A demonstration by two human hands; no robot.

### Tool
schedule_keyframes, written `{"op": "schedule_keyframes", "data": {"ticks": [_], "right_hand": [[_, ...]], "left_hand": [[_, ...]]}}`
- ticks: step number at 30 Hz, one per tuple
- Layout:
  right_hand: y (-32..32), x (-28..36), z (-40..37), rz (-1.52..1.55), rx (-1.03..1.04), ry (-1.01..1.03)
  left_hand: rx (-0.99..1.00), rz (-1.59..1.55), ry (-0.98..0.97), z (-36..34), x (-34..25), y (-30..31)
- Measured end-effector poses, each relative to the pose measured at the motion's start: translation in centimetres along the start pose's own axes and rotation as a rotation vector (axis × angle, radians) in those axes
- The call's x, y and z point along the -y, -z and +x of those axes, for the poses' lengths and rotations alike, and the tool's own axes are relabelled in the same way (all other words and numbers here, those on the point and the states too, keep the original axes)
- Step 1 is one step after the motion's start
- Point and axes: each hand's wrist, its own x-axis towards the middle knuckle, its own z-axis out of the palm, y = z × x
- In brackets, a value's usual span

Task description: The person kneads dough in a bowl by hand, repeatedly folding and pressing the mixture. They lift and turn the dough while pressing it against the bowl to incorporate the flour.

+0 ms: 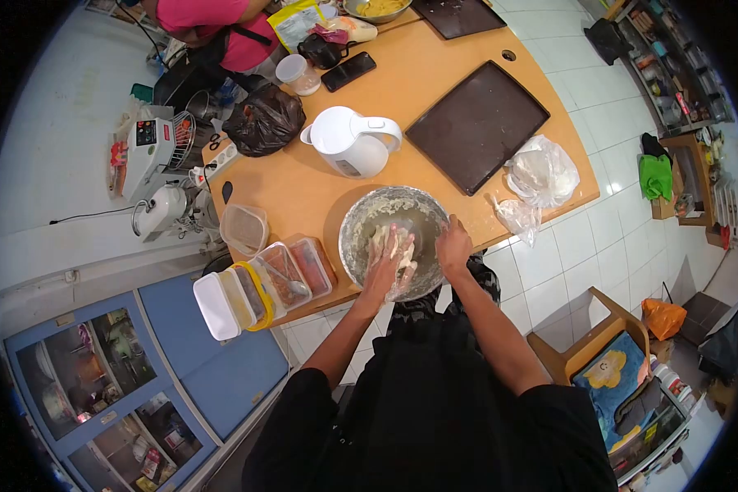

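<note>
A metal mixing bowl (355, 215) stands at the table's near edge, its inner wall smeared with pale dough. My left hand (389, 261) is down inside it, fingers stretched out and apart, with sticky dough (404, 246) clinging to them. How much dough lies beneath the palm is hidden. On the bowl's right side, my right hand (453, 244) is closed around the rim. Just behind the bowl is a white electric kettle (348, 143), its handle pointing right.
Left of the bowl sit several lidded plastic tubs (280, 275) and an uncovered clear container (244, 229). A dark baking tray (478, 125) and plastic bags of white powder (543, 172) lie to the right. Across the table are a phone (348, 71), a black bag (264, 119) and another person in pink (213, 20).
</note>
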Motion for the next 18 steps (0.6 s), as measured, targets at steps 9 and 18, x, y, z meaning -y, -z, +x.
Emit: {"op": "schedule_keyframes", "data": {"ticks": [9, 18], "right_hand": [[0.4, 0.8, -0.3, 0.046, -0.027, 0.034], [0.2, 0.7, -0.8, 0.040, -0.034, 0.024]], "left_hand": [[0.220, 0.073, 0.226, 1.4, 1.9, -1.5], [0.310, 0.205, 0.246, 9.5, 6.3, -5.0]]}}
